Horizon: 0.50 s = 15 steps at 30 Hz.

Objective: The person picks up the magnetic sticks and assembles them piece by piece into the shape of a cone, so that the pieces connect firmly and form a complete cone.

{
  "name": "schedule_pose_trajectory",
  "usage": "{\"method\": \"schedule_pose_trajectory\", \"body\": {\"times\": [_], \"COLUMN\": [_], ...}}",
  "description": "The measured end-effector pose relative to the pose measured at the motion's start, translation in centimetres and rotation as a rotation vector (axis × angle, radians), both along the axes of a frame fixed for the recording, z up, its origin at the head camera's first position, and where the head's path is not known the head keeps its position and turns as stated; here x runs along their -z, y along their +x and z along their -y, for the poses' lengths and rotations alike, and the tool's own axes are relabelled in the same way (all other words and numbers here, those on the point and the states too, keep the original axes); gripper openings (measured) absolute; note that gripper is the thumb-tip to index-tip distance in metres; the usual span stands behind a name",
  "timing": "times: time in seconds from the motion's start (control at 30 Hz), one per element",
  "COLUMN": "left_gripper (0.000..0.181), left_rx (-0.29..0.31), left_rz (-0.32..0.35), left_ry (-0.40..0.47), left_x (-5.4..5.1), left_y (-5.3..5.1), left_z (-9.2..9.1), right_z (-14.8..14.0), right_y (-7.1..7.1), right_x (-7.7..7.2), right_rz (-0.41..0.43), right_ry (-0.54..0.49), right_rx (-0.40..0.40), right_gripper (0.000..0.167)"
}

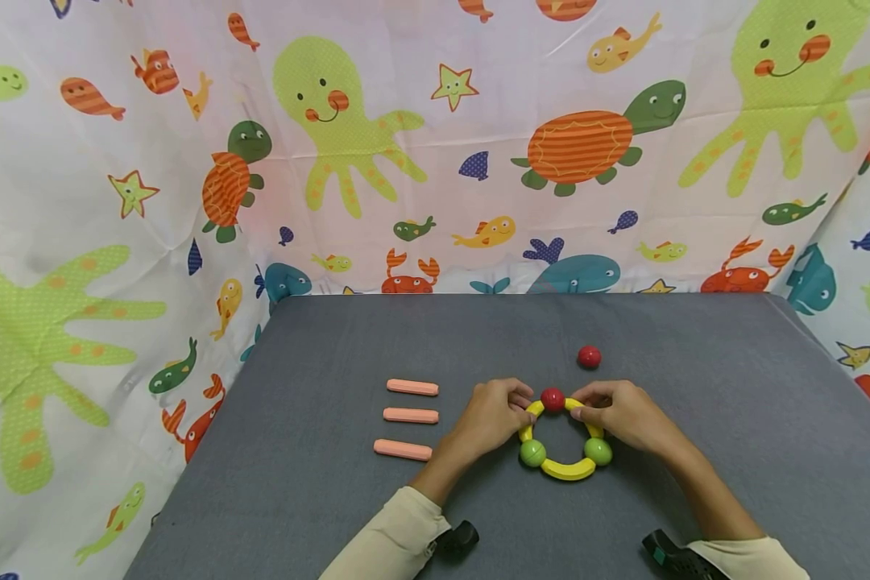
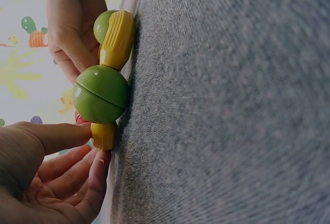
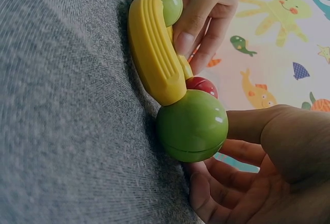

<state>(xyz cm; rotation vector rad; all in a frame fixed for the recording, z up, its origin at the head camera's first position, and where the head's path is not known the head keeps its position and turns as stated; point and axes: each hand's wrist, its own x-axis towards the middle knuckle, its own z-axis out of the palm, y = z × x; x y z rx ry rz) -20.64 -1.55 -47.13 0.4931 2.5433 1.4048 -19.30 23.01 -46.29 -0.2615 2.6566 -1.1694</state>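
Note:
On the grey cloth lies a ring of yellow curved sticks and coloured balls. A red ball [image 1: 553,400] forms its far point, with a green ball [image 1: 532,453] at left and another green ball [image 1: 598,451] at right. Between the green balls runs the front yellow stick [image 1: 569,470]. My left hand [image 1: 491,415] pinches the left yellow stick [image 2: 103,137] between thumb and fingers. The right yellow stick [image 1: 594,430] is held by my right hand [image 1: 619,411]; in the right wrist view a green ball [image 3: 192,126] mostly hides that grip.
A loose red ball [image 1: 589,357] sits beyond the ring. Left of the left hand, three pink sticks, the far one [image 1: 413,387], the middle one [image 1: 411,416] and the near one [image 1: 403,449], lie in a column. A sea-animal curtain [image 1: 391,97] hangs behind the grey-covered table [image 1: 319,346].

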Motion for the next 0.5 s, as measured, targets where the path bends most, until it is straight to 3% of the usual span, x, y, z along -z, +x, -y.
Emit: {"method": "schedule_pose_trajectory", "body": {"times": [0.5], "left_gripper": [0.028], "left_rx": [0.008], "left_rz": [-0.015], "left_ry": [-0.026], "left_x": [0.33], "left_y": [0.13], "left_z": [0.07], "right_z": [0.02], "right_y": [0.1], "right_x": [0.1], "right_rz": [-0.018], "right_ry": [0.015], "right_rx": [0.004], "right_gripper": [0.027]}}
